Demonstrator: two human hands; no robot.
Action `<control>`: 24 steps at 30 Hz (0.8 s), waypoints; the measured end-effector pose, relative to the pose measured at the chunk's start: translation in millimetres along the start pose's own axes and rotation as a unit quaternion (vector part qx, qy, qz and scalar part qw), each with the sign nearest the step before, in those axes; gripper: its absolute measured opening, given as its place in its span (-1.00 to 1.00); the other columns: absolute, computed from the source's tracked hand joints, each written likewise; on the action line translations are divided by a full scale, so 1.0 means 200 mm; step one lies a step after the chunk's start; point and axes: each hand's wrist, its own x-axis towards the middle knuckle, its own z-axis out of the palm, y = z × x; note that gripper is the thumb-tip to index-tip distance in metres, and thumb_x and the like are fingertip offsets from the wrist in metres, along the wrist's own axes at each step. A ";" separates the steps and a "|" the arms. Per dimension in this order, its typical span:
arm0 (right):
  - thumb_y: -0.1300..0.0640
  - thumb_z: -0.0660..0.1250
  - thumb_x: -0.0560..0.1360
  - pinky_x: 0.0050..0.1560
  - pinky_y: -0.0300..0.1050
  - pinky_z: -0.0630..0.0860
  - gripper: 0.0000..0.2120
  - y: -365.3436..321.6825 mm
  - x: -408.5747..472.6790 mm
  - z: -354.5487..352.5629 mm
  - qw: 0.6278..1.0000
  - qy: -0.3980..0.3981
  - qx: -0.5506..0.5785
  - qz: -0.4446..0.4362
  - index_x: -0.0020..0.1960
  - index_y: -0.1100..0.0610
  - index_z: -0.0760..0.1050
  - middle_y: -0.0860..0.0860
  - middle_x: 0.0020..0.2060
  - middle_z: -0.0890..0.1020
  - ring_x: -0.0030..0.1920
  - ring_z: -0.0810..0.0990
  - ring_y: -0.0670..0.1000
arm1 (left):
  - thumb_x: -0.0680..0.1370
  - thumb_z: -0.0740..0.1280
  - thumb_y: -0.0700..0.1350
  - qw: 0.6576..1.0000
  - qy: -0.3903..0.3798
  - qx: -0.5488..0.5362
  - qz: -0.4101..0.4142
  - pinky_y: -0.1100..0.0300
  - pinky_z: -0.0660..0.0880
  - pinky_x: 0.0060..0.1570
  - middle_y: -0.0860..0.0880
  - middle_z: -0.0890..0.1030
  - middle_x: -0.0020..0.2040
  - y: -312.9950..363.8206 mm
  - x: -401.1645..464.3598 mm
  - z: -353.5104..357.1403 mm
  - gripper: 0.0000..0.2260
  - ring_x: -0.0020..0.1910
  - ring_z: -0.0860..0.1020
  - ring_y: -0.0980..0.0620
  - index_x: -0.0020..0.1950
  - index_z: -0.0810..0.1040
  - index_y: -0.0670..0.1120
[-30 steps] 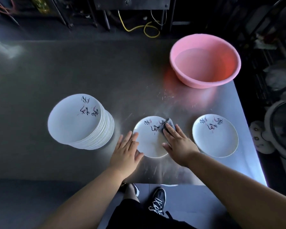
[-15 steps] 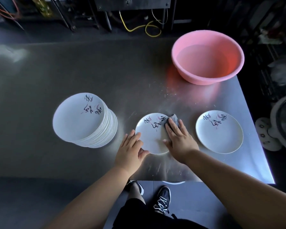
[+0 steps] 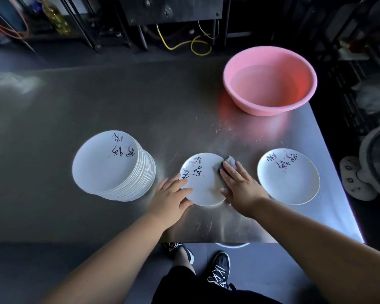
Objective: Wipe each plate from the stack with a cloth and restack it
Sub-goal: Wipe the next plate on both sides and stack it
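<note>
A white plate with black and pink brush lettering lies flat on the steel table in front of me. My left hand rests on its left rim, fingers fairly straight, thumb at the near edge. My right hand presses a grey cloth flat against the plate's right edge; only the cloth's far end shows beyond my fingertips. A tall stack of matching plates stands to the left. A single matching plate lies to the right.
A pink plastic basin holding water sits at the far right of the steel table. The table's right edge runs just past the single plate. My feet in dark shoes show below the near edge. Dark racks and cables stand behind.
The plate has turned under my hands, so its lettering now sits at its left. My right hand with the cloth has slid to the plate's right edge.
</note>
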 end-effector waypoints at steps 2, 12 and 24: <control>-0.24 0.07 0.69 0.66 0.07 0.07 -0.29 -0.08 -0.07 0.07 0.999 0.002 0.043 0.033 0.73 -0.02 -0.08 -0.17 0.69 -0.23 0.69 -0.26 0.06 | 0.53 0.30 0.14 0.999 0.024 -0.021 -0.004 0.02 0.18 0.49 0.00 0.64 0.29 0.02 0.00 0.04 -0.69 0.40 0.54 -0.14 0.11 0.72 0.03; -0.25 0.02 0.71 0.68 0.09 -0.11 -0.31 -0.04 -0.03 0.05 1.000 0.008 0.016 0.021 0.73 -0.02 -0.08 -0.15 0.69 -0.22 0.68 -0.28 0.12 | 0.55 0.37 0.16 0.996 0.066 -0.027 -0.056 -0.18 0.27 0.50 0.01 0.64 0.25 0.13 -0.04 0.09 -0.74 0.42 0.50 -0.16 0.08 0.72 0.05; -0.40 -0.20 0.54 0.68 0.07 -0.21 -0.18 0.04 -0.12 0.06 0.996 -0.024 -0.066 -0.057 0.72 -0.06 -0.10 -0.12 0.70 -0.17 0.69 -0.23 0.12 | 0.43 0.31 0.41 0.997 -0.023 0.011 -0.071 -0.12 0.20 0.45 0.12 0.54 0.39 0.26 0.00 -0.02 -0.42 0.43 0.41 0.02 0.31 0.63 0.11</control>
